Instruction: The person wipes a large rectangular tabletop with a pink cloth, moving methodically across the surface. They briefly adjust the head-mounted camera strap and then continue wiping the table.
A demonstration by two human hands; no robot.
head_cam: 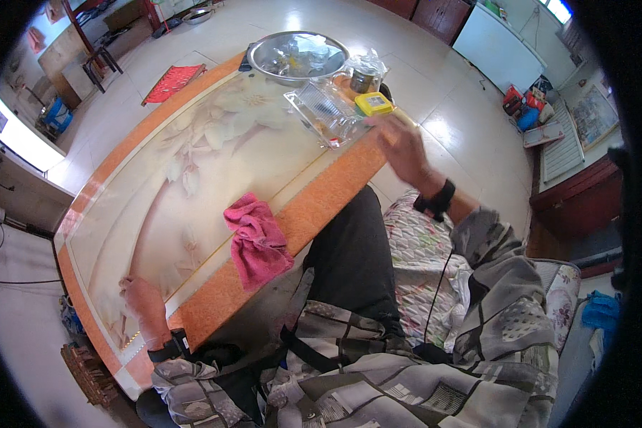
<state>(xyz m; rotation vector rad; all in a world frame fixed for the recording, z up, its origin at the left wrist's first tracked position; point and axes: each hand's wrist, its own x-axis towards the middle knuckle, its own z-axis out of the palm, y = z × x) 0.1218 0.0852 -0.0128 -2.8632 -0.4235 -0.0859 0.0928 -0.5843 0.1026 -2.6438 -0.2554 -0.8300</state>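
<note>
My left hand (143, 305) rests on the near left part of the floral-patterned table (203, 224), fingers curled in and no object showing in them. At the table's right side, my right hand (404, 147) is beside a small yellow-lidded box (374, 103) and a clear plastic clamshell container (329, 109). Blur hides whether its fingers grip either one. The clamshell lies open, with a small red piece (334, 142) at its near edge. A crumpled pink cloth (258, 241) lies over the orange table border between my hands.
Behind the clamshell stand a steel basin (299, 79) holding clear plastic and scraps, and a dark jar (361, 80) under plastic wrap. A red-topped stool (174, 83) stands beyond the table. The seat at my right bears a quilted cover (420, 257). A thin cable (437, 299) hangs by my right sleeve.
</note>
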